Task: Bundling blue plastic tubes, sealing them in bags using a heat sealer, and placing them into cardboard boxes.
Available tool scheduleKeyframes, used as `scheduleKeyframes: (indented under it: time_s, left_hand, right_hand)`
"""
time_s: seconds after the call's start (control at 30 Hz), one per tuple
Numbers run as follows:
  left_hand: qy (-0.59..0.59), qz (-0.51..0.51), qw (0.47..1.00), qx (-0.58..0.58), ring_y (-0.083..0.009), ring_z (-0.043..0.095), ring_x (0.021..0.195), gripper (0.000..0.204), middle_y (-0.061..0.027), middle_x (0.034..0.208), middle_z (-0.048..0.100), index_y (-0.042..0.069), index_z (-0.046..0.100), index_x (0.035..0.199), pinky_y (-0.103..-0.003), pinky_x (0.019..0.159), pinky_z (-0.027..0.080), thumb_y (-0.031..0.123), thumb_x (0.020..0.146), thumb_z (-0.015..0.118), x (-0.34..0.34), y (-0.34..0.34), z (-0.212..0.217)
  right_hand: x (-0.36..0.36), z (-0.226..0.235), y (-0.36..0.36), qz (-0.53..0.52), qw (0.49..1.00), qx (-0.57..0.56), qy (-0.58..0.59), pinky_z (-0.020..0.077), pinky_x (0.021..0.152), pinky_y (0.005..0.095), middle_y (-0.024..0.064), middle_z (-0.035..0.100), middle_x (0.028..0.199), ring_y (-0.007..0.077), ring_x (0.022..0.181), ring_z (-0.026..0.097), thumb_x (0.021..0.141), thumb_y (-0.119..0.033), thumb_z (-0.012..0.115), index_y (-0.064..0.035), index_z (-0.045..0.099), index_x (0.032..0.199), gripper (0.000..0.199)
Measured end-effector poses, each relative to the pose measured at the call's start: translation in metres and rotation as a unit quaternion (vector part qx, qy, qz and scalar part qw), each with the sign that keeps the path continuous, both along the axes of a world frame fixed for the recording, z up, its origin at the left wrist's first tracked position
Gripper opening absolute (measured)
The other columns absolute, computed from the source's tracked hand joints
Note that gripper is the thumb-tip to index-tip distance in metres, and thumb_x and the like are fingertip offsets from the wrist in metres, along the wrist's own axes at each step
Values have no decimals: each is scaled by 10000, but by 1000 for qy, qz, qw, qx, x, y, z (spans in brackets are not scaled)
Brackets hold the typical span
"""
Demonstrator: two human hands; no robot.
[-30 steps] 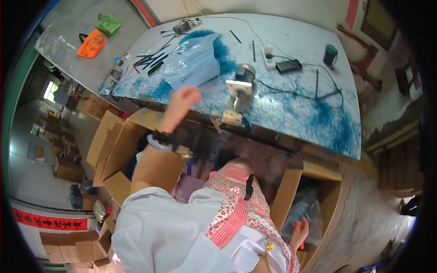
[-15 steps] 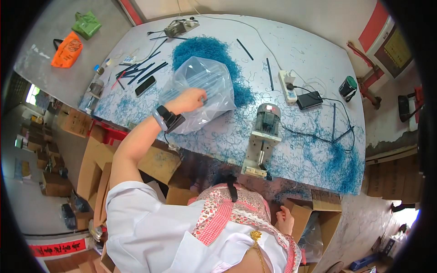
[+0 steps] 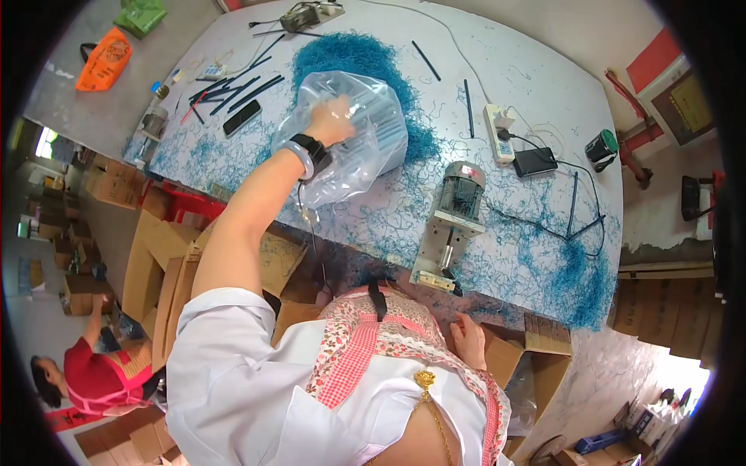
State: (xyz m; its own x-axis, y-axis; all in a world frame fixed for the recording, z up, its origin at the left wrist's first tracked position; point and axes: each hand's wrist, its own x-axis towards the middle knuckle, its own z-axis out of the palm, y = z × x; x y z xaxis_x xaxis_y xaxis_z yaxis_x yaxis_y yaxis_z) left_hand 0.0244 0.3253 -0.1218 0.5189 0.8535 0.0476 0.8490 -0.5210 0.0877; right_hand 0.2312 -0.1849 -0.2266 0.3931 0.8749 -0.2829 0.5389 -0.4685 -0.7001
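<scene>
A clear bag (image 3: 381, 151) with pale blue sticks lies on the counter (image 3: 536, 70), left of the middle. A heap of blue curls (image 3: 342, 53) is on its far side. The left grip (image 3: 332, 120) is at the bag, but I can't tell if it holds anything. The right grip (image 3: 468, 342) is loose, with nothing in it. This looks like the bag-handling step; next calls for a careful pinch. The orange bag (image 3: 105, 62), far left, has writing too small to read.

Room lies between bag (image 3: 377, 144) and motor (image 3: 463, 190); motor blocks low rightward passage.
</scene>
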Motion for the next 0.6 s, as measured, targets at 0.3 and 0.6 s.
scheduleKeyframes:
  time_s: [0.3, 0.6]
  left_hand:
    - [-12, -35, 995, 95, -390, 605, 821, 460, -216, 866, 627, 29, 536, 1047, -463, 668, 481, 258, 683, 700, -17, -49, 40]
    - [-610, -40, 788, 74, -209, 591, 678, 266, -92, 841, 623, 5, 562, 970, -324, 641, 479, 150, 780, 678, -10, -203, 127]
  right_hand:
    - [-7, -19, -63, -53, 998, -21, 8, 493, 712, 373, 163, 646, 848, 308, 787, 626, 821, -167, 592, -50, 593, 1082, 286]
    - [-5, -25, -71, 5, 1000, 21, 7, 491, 722, 361, 170, 646, 891, 329, 810, 616, 809, -180, 613, -57, 593, 1088, 306]
